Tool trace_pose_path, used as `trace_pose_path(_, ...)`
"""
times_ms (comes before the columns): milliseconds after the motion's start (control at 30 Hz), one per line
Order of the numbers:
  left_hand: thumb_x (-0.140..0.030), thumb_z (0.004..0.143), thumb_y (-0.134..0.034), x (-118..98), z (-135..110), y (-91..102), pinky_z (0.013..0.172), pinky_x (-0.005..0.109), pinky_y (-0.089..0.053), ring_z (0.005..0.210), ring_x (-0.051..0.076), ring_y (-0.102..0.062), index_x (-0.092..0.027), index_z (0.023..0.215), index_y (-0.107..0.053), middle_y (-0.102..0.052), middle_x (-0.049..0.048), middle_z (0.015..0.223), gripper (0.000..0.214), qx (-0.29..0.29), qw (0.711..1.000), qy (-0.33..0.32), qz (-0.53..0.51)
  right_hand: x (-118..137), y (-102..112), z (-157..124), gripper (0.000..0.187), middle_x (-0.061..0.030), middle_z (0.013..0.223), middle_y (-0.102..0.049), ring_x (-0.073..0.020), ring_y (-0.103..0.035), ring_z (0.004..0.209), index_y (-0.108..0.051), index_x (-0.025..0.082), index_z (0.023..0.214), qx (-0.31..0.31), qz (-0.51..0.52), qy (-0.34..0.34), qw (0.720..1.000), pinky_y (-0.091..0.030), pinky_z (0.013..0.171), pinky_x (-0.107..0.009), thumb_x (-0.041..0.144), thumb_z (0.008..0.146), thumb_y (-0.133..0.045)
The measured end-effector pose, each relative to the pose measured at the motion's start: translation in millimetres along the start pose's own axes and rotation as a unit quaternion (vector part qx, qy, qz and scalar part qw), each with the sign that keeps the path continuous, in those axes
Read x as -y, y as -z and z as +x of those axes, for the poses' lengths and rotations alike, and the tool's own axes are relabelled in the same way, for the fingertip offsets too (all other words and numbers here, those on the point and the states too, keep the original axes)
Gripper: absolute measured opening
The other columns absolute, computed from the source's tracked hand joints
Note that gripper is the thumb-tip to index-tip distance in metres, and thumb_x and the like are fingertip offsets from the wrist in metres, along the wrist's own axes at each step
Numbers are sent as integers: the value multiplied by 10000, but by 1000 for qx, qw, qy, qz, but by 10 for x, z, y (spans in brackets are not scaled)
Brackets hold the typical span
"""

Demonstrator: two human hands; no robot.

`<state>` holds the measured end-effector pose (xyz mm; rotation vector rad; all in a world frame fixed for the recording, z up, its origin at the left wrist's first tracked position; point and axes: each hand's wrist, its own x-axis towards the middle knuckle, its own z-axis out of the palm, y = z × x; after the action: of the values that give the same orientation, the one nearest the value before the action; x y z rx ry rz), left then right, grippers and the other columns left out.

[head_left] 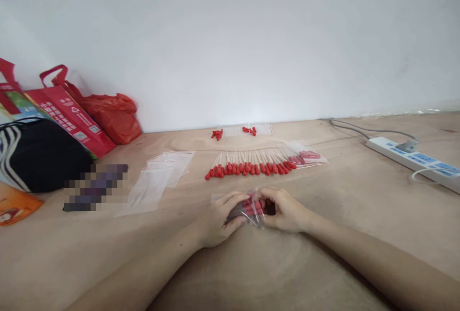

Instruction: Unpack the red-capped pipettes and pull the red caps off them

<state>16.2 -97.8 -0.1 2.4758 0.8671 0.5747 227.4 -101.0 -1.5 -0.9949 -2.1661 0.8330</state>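
Both my hands meet at the middle of the wooden table, closed round a small clear plastic bag (252,208) holding red-capped droppers. My left hand (219,217) grips the bag's left end, my right hand (283,209) its right end. Just beyond the hands lies a row of several droppers (247,165) with red bulbs, laid side by side. A filled clear bag (307,156) of the same droppers lies at the row's right end. Near the wall are loose red bulbs (217,133) and another small group (250,130).
Empty clear bags (158,179) lie left of centre. At the far left stand red shopping bags (72,114), a red plastic bag (115,117) and a black striped bag (36,155). A white power strip (413,160) with cable lies at the right.
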Motion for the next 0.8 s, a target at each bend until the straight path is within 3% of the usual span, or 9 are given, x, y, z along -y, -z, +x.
trace_pose_path(133, -235, 825, -472, 8, -5, -5, 948, 331, -382, 1111, 174, -467, -216, 1185, -391, -475, 66, 1227, 369, 1, 1000, -4, 5, 10, 2, -2, 112, 22, 693, -541, -93, -465, 637, -514, 177, 716, -7, 5, 7, 1000, -363, 579, -204, 196, 647, -600)
trace_pose_path(333, -247, 822, -486, 12, -11, 5, 926, 313, -397, 1091, 169, -483, -211, 1169, -405, -496, 65, 1204, 358, -1, 1000, 0, 3, -104, 51, -16, 121, 48, 622, -494, -60, -414, 523, -537, 170, 793, 23, 145, -51, 988, -333, 495, -190, 200, 686, -584)
trace_pose_path(500, -237, 818, -488, 4, -2, 28, 923, 314, -398, 1091, 171, -488, -212, 1157, -423, -502, 61, 1211, 347, 1, 1000, 3, 0, -241, 198, -45, 273, 28, 707, -557, -74, -522, 633, -489, 168, 782, 35, 305, -135, 942, -414, 594, -212, 255, 618, -689)
trace_pose_path(600, -235, 811, -492, -5, 0, 33, 922, 325, -399, 1086, 178, -492, -215, 1149, -438, -507, 60, 1207, 343, -1, 1000, 11, -3, -249, 218, -57, 381, 19, 785, -579, -86, -563, 704, -495, 176, 840, 29, 364, -153, 919, -448, 646, -232, 263, 560, -739)
trace_pose_path(800, -232, 811, -485, -1, -7, 34, 928, 343, -394, 1095, 187, -485, -216, 1147, -440, -501, 69, 1213, 339, 5, 1000, 16, -11, -236, 263, -23, 285, 31, 600, -590, -70, -537, 547, -548, 148, 744, 31, 351, -204, 913, -450, 553, -224, 299, 580, -725)
